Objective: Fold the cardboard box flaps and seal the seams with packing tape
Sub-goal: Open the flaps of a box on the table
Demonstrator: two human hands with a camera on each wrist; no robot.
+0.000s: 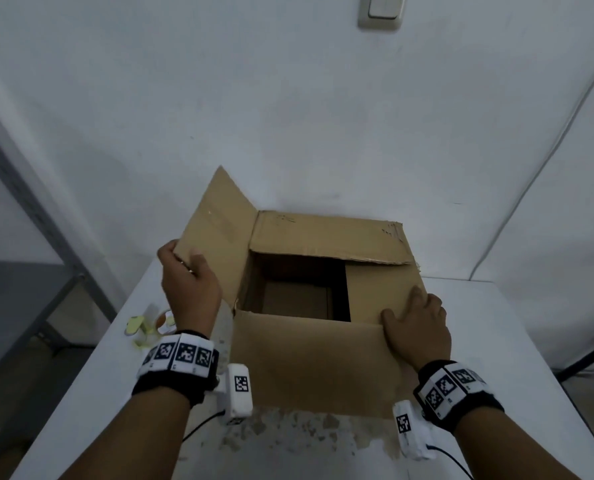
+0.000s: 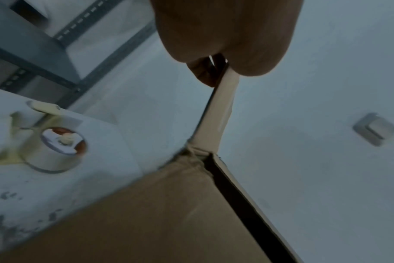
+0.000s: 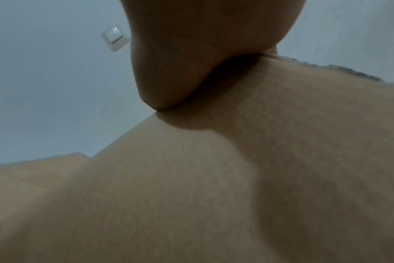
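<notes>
A brown cardboard box (image 1: pixel 309 362) stands on the white table (image 1: pixel 91 403) with its top partly open. The far flap (image 1: pixel 326 237), the right flap (image 1: pixel 375 292) and the near flap lie folded down. The left flap (image 1: pixel 216 230) stands raised. My left hand (image 1: pixel 188 271) grips the near corner of this left flap (image 2: pixel 220 113), thumb on its inner face. My right hand (image 1: pixel 417 323) lies flat, fingers straight, pressing the right flap and near flap (image 3: pixel 236 178) down. A tape dispenser (image 2: pixel 58 149) with its roll sits on the table left of the box (image 2: pixel 160 213).
The tape dispenser (image 1: pixel 153 325) lies close to my left wrist. A grey metal shelf (image 1: pixel 29 237) stands left of the table. A white wall with a light switch (image 1: pixel 380 10) rises right behind the box. A cable (image 1: pixel 545 174) runs down the wall at right.
</notes>
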